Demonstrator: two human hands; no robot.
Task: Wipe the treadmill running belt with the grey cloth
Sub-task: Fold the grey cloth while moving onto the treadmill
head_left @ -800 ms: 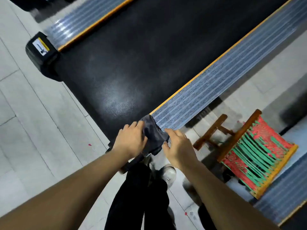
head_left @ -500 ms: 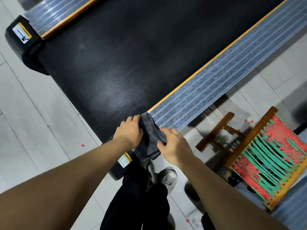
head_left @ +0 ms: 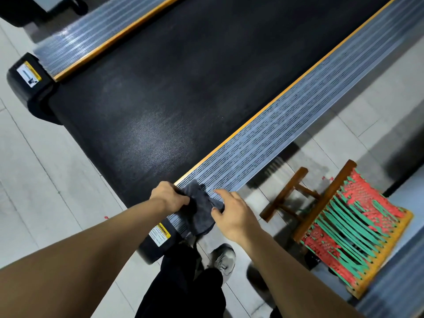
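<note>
Since the earlier frame the right hand (head_left: 231, 214) has loosened, its forefinger now pointing along the ribbed side rail (head_left: 275, 143) while the thumb seems still to pinch the grey cloth (head_left: 202, 212). The left hand (head_left: 169, 198) keeps gripping the cloth, which lies dark and crumpled on the rail's end, beside the running belt (head_left: 172, 99).

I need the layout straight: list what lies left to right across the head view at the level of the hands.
Left hand gripping the grey cloth → right hand pinching the cloth's other edge → wooden stool frame → red-and-green woven seat.
</note>
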